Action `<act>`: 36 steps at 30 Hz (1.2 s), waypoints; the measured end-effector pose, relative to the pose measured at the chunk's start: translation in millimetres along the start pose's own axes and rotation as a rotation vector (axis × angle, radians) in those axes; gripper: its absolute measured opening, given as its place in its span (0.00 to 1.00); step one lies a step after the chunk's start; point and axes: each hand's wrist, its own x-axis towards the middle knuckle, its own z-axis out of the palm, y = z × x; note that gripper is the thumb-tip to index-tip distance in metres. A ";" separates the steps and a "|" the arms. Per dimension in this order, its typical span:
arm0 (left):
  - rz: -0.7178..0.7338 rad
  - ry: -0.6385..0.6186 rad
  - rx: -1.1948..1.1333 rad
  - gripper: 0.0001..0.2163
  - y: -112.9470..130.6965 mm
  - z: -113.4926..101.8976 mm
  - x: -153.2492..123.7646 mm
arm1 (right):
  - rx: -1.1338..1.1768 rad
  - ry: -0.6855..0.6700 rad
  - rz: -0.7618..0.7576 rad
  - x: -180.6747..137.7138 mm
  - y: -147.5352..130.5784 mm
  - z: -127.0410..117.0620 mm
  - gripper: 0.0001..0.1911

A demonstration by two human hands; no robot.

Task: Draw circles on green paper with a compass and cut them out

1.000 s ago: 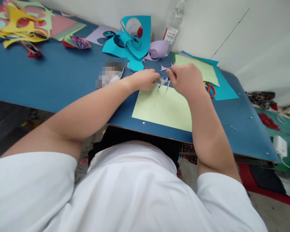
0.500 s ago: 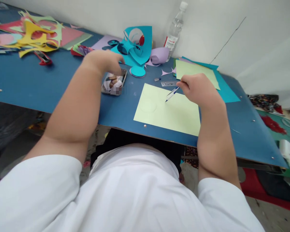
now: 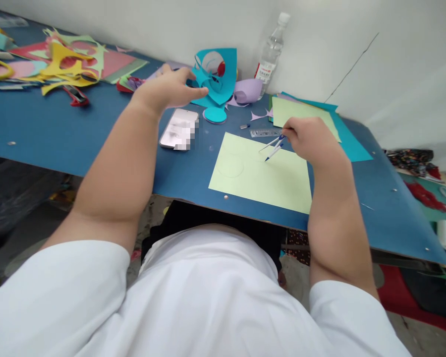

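Observation:
My right hand [image 3: 306, 139] is closed on a small drawing compass [image 3: 273, 147] whose legs point down-left onto a pale green sheet [image 3: 262, 173] lying on the blue table [image 3: 78, 134]. A faint pencilled circle [image 3: 229, 166] shows on the sheet's left part. My left hand [image 3: 171, 89] hovers open above the table, fingers stretched toward the teal cut paper [image 3: 215, 74], just beyond a phone [image 3: 179, 128] lying flat. It holds nothing.
A small ruler [image 3: 263, 133] and a teal paper disc [image 3: 214, 114] lie behind the sheet. A plastic bottle [image 3: 270, 49] stands by the wall. Green and teal sheets [image 3: 305, 111] are stacked at right. Coloured paper scraps [image 3: 59, 59] and red scissors [image 3: 74, 94] cover the far left.
My left hand left the compass, passed over the phone and now reaches farther toward the teal paper. My right hand keeps the compass, now slightly lower over the green sheet.

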 end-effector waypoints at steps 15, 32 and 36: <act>-0.022 -0.128 0.115 0.39 6.4 -1.7 -5.7 | 0.014 0.082 -0.188 10.1 -20.8 14.2 0.20; 0.178 -0.129 0.092 0.34 9.4 11.6 -3.1 | 0.090 0.034 -0.044 4.0 -27.3 3.4 0.23; 0.258 -0.155 0.083 0.34 14.0 16.8 -6.8 | 0.091 0.011 0.000 -2.2 -25.0 -1.4 0.22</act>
